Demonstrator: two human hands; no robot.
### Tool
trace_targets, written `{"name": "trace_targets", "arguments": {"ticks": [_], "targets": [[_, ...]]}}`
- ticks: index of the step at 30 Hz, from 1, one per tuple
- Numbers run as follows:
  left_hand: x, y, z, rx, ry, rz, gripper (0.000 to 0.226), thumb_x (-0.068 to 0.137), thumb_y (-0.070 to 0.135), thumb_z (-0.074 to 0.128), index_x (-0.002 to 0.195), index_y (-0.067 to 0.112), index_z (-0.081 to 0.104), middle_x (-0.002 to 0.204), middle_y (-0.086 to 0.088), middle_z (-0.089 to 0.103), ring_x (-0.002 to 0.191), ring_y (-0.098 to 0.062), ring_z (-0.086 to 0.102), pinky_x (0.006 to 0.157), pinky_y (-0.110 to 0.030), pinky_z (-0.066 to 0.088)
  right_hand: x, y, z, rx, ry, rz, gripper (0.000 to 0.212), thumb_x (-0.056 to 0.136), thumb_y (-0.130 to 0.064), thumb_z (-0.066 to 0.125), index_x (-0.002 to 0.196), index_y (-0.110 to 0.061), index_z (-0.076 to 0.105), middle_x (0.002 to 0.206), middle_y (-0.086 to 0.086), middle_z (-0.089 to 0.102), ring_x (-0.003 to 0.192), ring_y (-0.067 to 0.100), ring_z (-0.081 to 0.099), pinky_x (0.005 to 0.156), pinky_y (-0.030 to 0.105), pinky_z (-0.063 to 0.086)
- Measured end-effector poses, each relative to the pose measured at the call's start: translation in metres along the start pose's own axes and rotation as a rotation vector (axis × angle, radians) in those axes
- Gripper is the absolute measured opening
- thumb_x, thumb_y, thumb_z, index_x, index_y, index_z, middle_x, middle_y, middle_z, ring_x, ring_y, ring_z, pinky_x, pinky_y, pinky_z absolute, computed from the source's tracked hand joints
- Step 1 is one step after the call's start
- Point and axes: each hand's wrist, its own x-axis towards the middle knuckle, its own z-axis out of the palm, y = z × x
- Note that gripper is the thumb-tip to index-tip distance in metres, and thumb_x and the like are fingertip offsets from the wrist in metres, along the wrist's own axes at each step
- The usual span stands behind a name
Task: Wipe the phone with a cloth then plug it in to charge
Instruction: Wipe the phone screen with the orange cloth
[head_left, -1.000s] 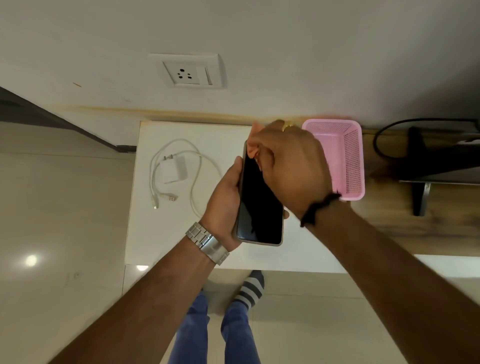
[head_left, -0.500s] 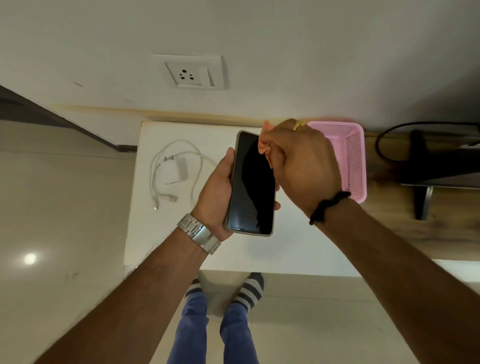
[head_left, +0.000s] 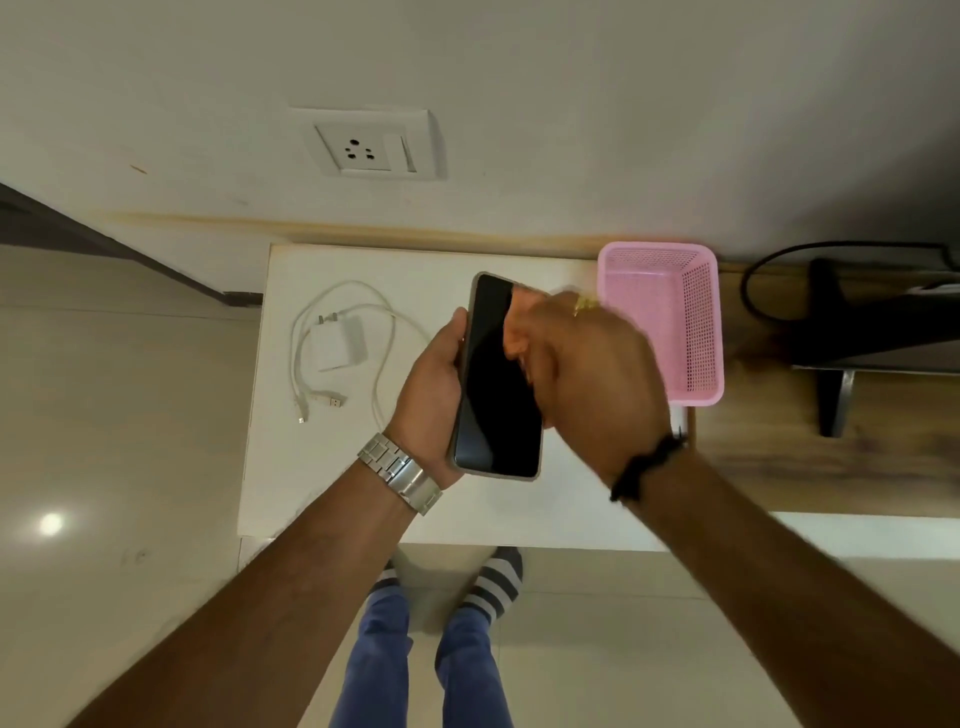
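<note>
Your left hand (head_left: 434, 384) grips the dark-screened phone (head_left: 496, 379) by its edge above the white worktop (head_left: 519, 509). Your blurred right hand (head_left: 592, 379) bunches an orange cloth (head_left: 517, 325) against the glass. Farther left lie the white charger with its looped cable (head_left: 340, 343); right, a pink mesh plastic basket (head_left: 675, 312) at the wall edge. Beyond, the white wall socket (head_left: 366, 145).

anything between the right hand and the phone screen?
Yes: in the head view an orange cloth, gripped by the right hand, lies against the screen of the phone.
</note>
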Motion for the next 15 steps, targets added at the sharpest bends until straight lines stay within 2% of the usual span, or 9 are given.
{"name": "trace_targets", "arguments": {"ticks": [2, 4, 6, 8, 10, 12, 13, 15], "targets": [[0.000, -0.001, 0.005, 0.034, 0.000, 0.018, 0.059, 0.101, 0.063, 0.038, 0.114, 0.020, 0.076, 0.111, -0.011, 0.075, 0.096, -0.032, 0.070, 0.087, -0.048, 0.056, 0.031, 0.004, -0.004, -0.005, 0.066, 0.041, 0.028, 0.099, -0.016, 0.045, 0.095, -0.016, 0.072, 0.093, 0.005, 0.067, 0.084, 0.024, 0.061, 0.074, 0.038, 0.050], [0.001, 0.003, 0.008, 0.010, -0.017, 0.034, 0.056, 0.103, 0.058, 0.038, 0.116, 0.021, 0.078, 0.116, -0.009, 0.076, 0.103, -0.029, 0.072, 0.091, -0.044, 0.057, 0.035, -0.006, 0.001, -0.002, 0.126, 0.040, 0.030, 0.095, -0.017, 0.042, 0.091, -0.018, 0.072, 0.089, 0.003, 0.066, 0.081, 0.022, 0.060, 0.067, 0.033, 0.045], [0.000, 0.011, 0.007, -0.018, -0.023, 0.036, 0.055, 0.101, 0.057, 0.042, 0.119, 0.019, 0.077, 0.119, -0.010, 0.076, 0.107, -0.027, 0.073, 0.091, -0.040, 0.060, 0.013, -0.025, 0.009, 0.046, 0.118, -0.016, 0.031, 0.088, -0.018, 0.040, 0.086, -0.018, 0.071, 0.088, 0.001, 0.067, 0.078, 0.020, 0.061, 0.066, 0.028, 0.048], [-0.001, 0.018, 0.002, -0.014, -0.017, 0.034, 0.065, 0.100, 0.062, 0.039, 0.128, 0.013, 0.072, 0.122, -0.015, 0.073, 0.104, -0.030, 0.073, 0.087, -0.040, 0.060, -0.019, -0.036, 0.017, 0.119, 0.032, -0.100, 0.022, 0.090, -0.008, 0.051, 0.091, -0.014, 0.071, 0.090, 0.006, 0.071, 0.077, 0.022, 0.067, 0.071, 0.033, 0.060], [0.000, 0.020, 0.000, 0.005, -0.021, 0.039, 0.071, 0.100, 0.066, 0.037, 0.136, 0.011, 0.065, 0.127, -0.017, 0.070, 0.104, -0.032, 0.072, 0.090, -0.042, 0.059, -0.031, -0.032, 0.019, 0.153, -0.033, -0.168, 0.013, 0.089, -0.006, 0.064, 0.098, -0.010, 0.073, 0.094, 0.010, 0.074, 0.079, 0.026, 0.071, 0.075, 0.040, 0.063], [0.001, 0.019, 0.004, 0.011, -0.015, 0.031, 0.065, 0.100, 0.063, 0.043, 0.132, 0.014, 0.069, 0.127, -0.014, 0.070, 0.111, -0.031, 0.070, 0.097, -0.043, 0.055, -0.014, -0.024, 0.013, 0.048, -0.012, -0.161, 0.022, 0.093, -0.016, 0.052, 0.100, -0.016, 0.072, 0.101, 0.005, 0.072, 0.086, 0.022, 0.068, 0.078, 0.033, 0.059], [0.001, 0.016, 0.006, 0.003, -0.024, 0.028, 0.058, 0.101, 0.060, 0.045, 0.127, 0.017, 0.073, 0.124, -0.011, 0.072, 0.112, -0.029, 0.070, 0.098, -0.043, 0.055, 0.001, -0.021, 0.008, 0.014, 0.056, -0.135, 0.028, 0.093, -0.019, 0.044, 0.098, -0.018, 0.072, 0.102, 0.003, 0.071, 0.088, 0.022, 0.065, 0.076, 0.030, 0.055], [0.002, 0.007, 0.008, 0.006, -0.044, 0.021, 0.053, 0.104, 0.058, 0.041, 0.119, 0.022, 0.076, 0.119, -0.008, 0.075, 0.107, -0.027, 0.072, 0.091, -0.043, 0.059, 0.036, -0.013, 0.000, -0.045, 0.124, -0.059, 0.033, 0.096, -0.020, 0.040, 0.098, -0.019, 0.073, 0.102, 0.003, 0.068, 0.090, 0.023, 0.063, 0.074, 0.033, 0.051]]}}
